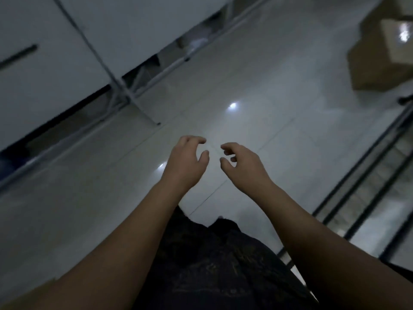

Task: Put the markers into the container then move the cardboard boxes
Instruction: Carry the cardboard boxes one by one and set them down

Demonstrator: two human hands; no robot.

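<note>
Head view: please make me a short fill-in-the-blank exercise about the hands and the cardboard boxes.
1. Both hands, left hand and right hand, hold ____.
2. The cardboard boxes sit on the ____.
3. The boxes appear at the upper ____ of the view.

Missing words: nothing; floor; right

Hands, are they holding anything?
No. The left hand and the right hand are both empty, fingers loosely curled over the tiled floor. The cardboard boxes sit far off, untouched.
</note>
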